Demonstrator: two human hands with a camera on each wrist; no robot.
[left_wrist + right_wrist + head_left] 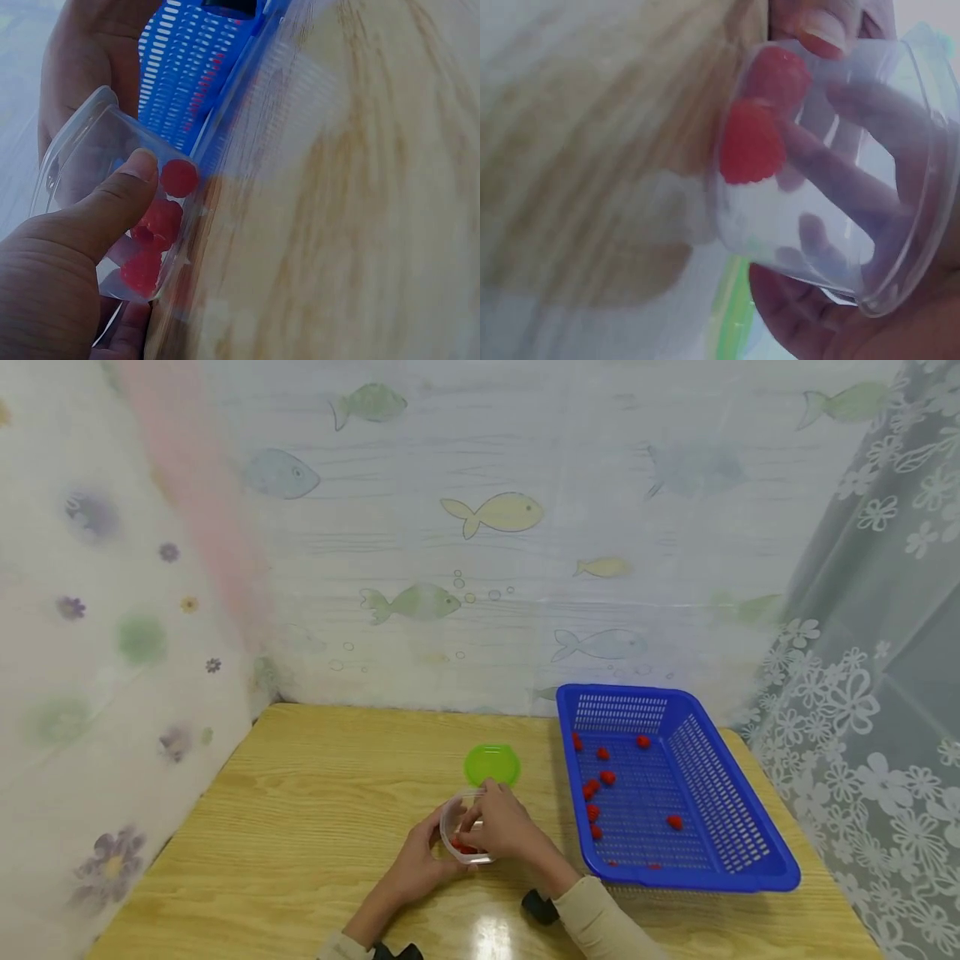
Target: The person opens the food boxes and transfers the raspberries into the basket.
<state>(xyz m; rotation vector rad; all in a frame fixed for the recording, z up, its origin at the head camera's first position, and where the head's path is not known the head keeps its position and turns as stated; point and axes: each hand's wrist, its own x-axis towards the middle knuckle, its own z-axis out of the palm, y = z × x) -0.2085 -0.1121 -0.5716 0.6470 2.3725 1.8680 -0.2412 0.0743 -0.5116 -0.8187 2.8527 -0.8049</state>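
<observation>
A clear plastic container (454, 823) stands on the table, and my left hand (422, 862) grips it round the side, its thumb pressing the wall in the left wrist view. Several red raspberries (155, 225) lie at the container's bottom. My right hand (504, 821) reaches in over the rim. Through the clear wall, in the right wrist view, its fingers (847, 176) look fairly straight, one tip close to the raspberries (751, 142); whether it touches them is unclear. Just beyond the container lies a green lid (491, 765).
On the right of the table stands a blue plastic basket (738, 814) with perforated walls. Several raspberries (607, 777) are scattered in it, mostly along its left side. A curtain with fish drawings (510, 635) hangs behind the wooden table (337, 777).
</observation>
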